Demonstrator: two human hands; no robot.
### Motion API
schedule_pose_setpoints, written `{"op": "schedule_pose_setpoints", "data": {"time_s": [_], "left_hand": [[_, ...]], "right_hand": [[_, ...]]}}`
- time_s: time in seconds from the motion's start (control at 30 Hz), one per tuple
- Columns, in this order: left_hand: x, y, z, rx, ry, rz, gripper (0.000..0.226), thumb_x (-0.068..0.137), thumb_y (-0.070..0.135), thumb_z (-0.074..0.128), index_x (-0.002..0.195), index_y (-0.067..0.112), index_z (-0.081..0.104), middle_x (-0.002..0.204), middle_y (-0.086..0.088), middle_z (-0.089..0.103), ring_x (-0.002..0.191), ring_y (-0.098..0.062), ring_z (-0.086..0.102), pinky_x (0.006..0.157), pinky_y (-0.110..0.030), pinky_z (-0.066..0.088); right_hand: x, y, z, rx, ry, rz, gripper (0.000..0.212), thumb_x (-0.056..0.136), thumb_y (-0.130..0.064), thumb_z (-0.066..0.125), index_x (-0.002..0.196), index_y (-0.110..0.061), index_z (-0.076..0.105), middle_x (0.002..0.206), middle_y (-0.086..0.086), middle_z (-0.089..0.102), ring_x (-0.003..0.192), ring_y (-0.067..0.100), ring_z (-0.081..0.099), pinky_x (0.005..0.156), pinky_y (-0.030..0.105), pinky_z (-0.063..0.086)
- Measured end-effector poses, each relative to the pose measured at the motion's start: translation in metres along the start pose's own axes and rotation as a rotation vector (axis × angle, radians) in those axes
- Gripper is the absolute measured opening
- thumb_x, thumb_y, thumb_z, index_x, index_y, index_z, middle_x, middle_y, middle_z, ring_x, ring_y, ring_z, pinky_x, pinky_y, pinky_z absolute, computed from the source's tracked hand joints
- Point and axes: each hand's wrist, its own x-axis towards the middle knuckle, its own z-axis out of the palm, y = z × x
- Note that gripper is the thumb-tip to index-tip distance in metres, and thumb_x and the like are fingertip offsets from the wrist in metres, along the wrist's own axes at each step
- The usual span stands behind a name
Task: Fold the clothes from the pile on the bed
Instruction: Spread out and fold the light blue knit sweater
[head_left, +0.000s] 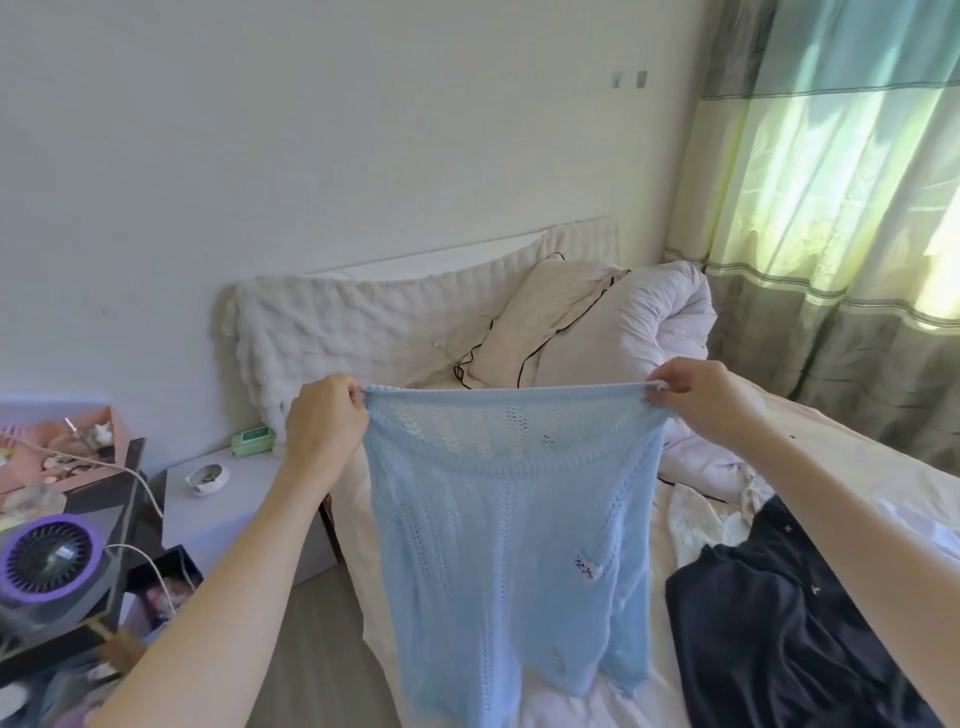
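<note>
A light blue open-knit top (509, 540) hangs in the air above the bed (852, 467), stretched wide at its upper edge. My left hand (324, 421) grips its left shoulder and my right hand (701, 397) pinches its right shoulder. The top's lower hem reaches down to the sheet. On the bed to the right lies a dark navy garment (779, 629) with small pale marks, and a pale floral piece (701, 519) lies crumpled just behind it.
A pillow (545, 322) and a rolled white duvet (654, 322) sit at the head of the bed. A white nightstand (228, 499) with a small dish stands at left, beside a cluttered shelf with a purple fan (47, 561). Curtains (841, 208) hang at right.
</note>
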Motion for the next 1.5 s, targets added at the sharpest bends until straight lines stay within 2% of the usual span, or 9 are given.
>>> {"op": "schedule_pose_setpoints", "data": {"time_s": [0.23, 0.3, 0.47, 0.63, 0.83, 1.0, 1.2, 1.33, 1.5], "left_hand": [[-0.004, 0.014, -0.007, -1.304, -0.458, -0.834, 0.018, 0.095, -0.001, 0.043, 0.081, 0.004, 0.053, 0.083, -0.012, 0.057, 0.078, -0.022, 0.058, 0.075, -0.040, 0.049], [-0.008, 0.015, -0.013, -1.264, -0.580, -0.717, 0.017, 0.095, 0.001, 0.045, 0.083, 0.005, 0.056, 0.083, -0.012, 0.059, 0.077, -0.022, 0.058, 0.066, -0.038, 0.054], [-0.013, 0.011, -0.028, -0.830, -0.817, -0.300, 0.016, 0.089, -0.004, 0.056, 0.103, 0.002, 0.062, 0.092, -0.012, 0.065, 0.077, -0.016, 0.063, 0.066, -0.021, 0.057], [-0.012, 0.021, -0.027, -0.060, -0.532, 0.126, 0.011, 0.078, 0.018, 0.073, 0.073, 0.020, 0.064, 0.064, 0.007, 0.055, 0.060, -0.006, 0.050, 0.049, -0.012, 0.034], [-0.010, 0.035, -0.026, -0.440, -0.154, 0.021, 0.018, 0.083, 0.010, 0.061, 0.075, 0.025, 0.055, 0.064, -0.004, 0.059, 0.053, -0.009, 0.059, 0.040, -0.020, 0.046], [-0.013, 0.047, -0.029, -0.614, -0.060, -0.026, 0.009, 0.084, 0.007, 0.058, 0.085, 0.016, 0.055, 0.072, -0.005, 0.061, 0.049, -0.005, 0.063, 0.041, -0.021, 0.051], [-0.009, 0.029, -0.030, -0.390, -0.036, 0.012, 0.007, 0.083, 0.011, 0.059, 0.082, 0.017, 0.055, 0.074, 0.007, 0.054, 0.074, -0.018, 0.053, 0.067, -0.025, 0.035], [-0.013, 0.013, -0.029, -0.483, -0.248, -0.116, 0.013, 0.087, 0.015, 0.055, 0.078, 0.025, 0.052, 0.082, -0.001, 0.058, 0.080, -0.025, 0.057, 0.074, -0.040, 0.050], [-0.022, 0.007, -0.026, -0.545, -0.337, -0.117, 0.013, 0.092, 0.013, 0.048, 0.082, 0.021, 0.049, 0.076, -0.003, 0.049, 0.066, -0.018, 0.043, 0.057, -0.030, 0.034]], "right_hand": [[-0.006, 0.025, 0.019, -0.468, -0.071, -0.059, 0.005, 0.083, -0.008, 0.057, 0.079, -0.011, 0.055, 0.076, 0.009, 0.061, 0.076, 0.027, 0.055, 0.074, 0.039, 0.049], [-0.005, 0.028, 0.021, -0.392, -0.074, 0.052, 0.004, 0.082, -0.006, 0.060, 0.080, -0.007, 0.056, 0.078, 0.012, 0.060, 0.074, 0.025, 0.054, 0.068, 0.039, 0.049], [-0.005, 0.024, 0.002, 0.545, -0.041, 0.557, 0.010, 0.082, 0.006, 0.064, 0.081, -0.004, 0.062, 0.069, 0.009, 0.054, 0.058, 0.016, 0.050, 0.042, 0.017, 0.048], [-0.008, 0.010, -0.008, 0.706, -0.084, 0.574, 0.018, 0.081, 0.016, 0.056, 0.078, -0.001, 0.062, 0.078, 0.015, 0.061, 0.072, 0.022, 0.062, 0.053, 0.023, 0.057], [-0.015, 0.008, -0.007, -0.293, 0.035, 0.211, 0.008, 0.079, -0.001, 0.057, 0.078, -0.009, 0.058, 0.071, 0.004, 0.054, 0.066, 0.020, 0.049, 0.051, 0.025, 0.037], [-0.026, 0.016, 0.004, -0.518, 0.119, 0.063, 0.005, 0.080, -0.005, 0.053, 0.083, -0.009, 0.052, 0.069, 0.000, 0.042, 0.062, 0.014, 0.037, 0.046, 0.023, 0.021], [-0.023, 0.016, -0.007, 0.477, -0.142, 0.469, 0.012, 0.082, -0.001, 0.065, 0.077, -0.006, 0.055, 0.089, 0.014, 0.059, 0.079, 0.024, 0.062, 0.073, 0.035, 0.058], [-0.030, 0.022, -0.005, 0.679, -0.266, 0.422, 0.015, 0.089, -0.005, 0.059, 0.077, -0.008, 0.051, 0.084, 0.009, 0.059, 0.075, 0.017, 0.066, 0.061, 0.027, 0.056], [-0.037, 0.029, 0.008, 0.573, -0.231, 0.329, 0.019, 0.092, -0.013, 0.058, 0.076, -0.011, 0.048, 0.076, 0.005, 0.049, 0.073, 0.017, 0.054, 0.074, 0.032, 0.048]]}}
